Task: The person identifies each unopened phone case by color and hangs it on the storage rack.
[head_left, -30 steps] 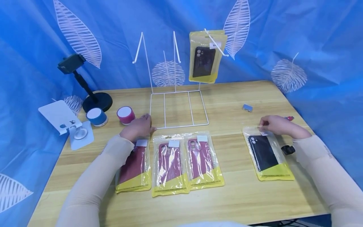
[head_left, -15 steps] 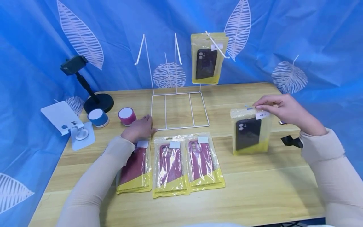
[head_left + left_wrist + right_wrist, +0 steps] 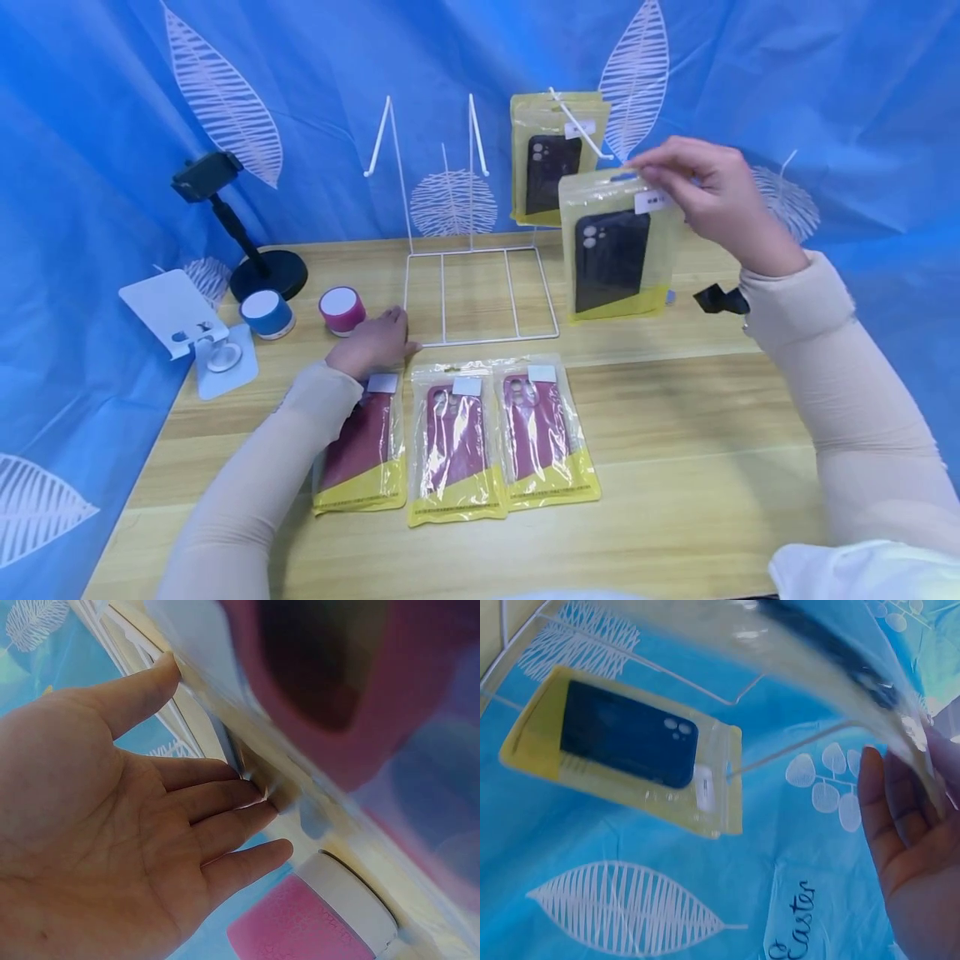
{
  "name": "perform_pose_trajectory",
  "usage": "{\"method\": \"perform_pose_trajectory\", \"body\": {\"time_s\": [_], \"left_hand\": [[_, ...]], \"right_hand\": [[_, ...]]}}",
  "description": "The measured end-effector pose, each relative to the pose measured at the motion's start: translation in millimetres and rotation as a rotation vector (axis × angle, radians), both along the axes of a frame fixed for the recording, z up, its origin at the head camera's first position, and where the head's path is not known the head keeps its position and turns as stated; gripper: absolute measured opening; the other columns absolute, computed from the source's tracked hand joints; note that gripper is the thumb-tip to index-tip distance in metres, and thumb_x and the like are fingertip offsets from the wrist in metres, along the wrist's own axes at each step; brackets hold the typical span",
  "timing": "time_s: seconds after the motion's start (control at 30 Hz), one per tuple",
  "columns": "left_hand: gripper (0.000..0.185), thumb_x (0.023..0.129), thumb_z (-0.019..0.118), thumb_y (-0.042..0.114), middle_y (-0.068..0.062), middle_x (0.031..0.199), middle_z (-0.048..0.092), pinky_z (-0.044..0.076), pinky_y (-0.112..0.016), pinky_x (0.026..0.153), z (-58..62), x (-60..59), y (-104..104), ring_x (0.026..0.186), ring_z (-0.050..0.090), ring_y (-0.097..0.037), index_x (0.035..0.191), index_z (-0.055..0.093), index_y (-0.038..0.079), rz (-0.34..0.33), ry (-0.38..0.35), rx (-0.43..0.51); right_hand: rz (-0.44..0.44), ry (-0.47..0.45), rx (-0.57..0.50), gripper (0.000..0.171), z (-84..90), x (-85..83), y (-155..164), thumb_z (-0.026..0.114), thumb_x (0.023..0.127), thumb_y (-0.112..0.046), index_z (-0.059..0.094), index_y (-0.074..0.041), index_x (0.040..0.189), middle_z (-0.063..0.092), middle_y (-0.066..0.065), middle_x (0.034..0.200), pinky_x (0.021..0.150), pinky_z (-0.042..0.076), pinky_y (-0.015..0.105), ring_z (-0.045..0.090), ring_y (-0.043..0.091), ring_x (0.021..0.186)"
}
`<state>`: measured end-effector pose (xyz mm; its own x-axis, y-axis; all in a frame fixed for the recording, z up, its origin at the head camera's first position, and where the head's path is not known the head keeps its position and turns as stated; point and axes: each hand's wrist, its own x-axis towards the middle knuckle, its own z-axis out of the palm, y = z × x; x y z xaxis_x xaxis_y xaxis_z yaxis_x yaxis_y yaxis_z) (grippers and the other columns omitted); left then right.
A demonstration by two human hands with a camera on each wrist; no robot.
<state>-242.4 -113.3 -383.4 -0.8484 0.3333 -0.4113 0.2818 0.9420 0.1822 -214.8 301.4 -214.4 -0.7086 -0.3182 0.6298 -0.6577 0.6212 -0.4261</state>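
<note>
With the right hand (image 3: 712,200) pinching the black-case packet (image 3: 617,246) by its top edge, align its hang hole squarely with the rack peg (image 3: 579,127) while the open left hand (image 3: 372,342) steadies the rack base (image 3: 480,293).

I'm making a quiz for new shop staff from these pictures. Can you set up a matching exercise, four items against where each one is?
Items:
1. black phone case packet
2. three red phone case packets
3. pink mini speaker
4. black phone stand

Places:
A. flat in a row on the table
B. back left by the curtain
C. pinched by the right hand, in the air
D. beside the left hand

Pairs: 1-C, 2-A, 3-D, 4-B
</note>
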Motion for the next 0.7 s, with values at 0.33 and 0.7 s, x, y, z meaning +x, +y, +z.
{"method": "perform_pose_trajectory", "body": {"time_s": [0.33, 0.7], "left_hand": [[0.079, 0.103, 0.049, 0.04, -0.026, 0.163, 0.016, 0.024, -0.053, 0.121, -3.4, -1.9, 1, 0.15, 0.019, -0.042, 0.156, 0.012, -0.007, 0.019, -0.015, 0.002], [0.08, 0.103, 0.05, 0.041, -0.026, 0.163, 0.018, 0.026, -0.053, 0.121, -6.8, -3.6, 0, 0.15, 0.022, -0.041, 0.156, 0.014, -0.006, 0.023, 0.004, -0.01]], "right_hand": [[0.014, 0.021, -0.063, 0.023, -6.1, -35.0, -14, 0.057, 0.098, -0.001, 0.071, -0.002, 0.117, 0.067, -0.017, 0.099, 0.055, 0.033, 0.018, 0.042, 0.003, 0.06], [-0.066, 0.019, -0.075, 0.021, -16.9, -74.2, -19, 0.06, 0.099, -0.013, 0.074, -0.011, 0.116, 0.066, -0.022, 0.099, 0.063, 0.038, 0.018, 0.055, -0.003, 0.074]]}}
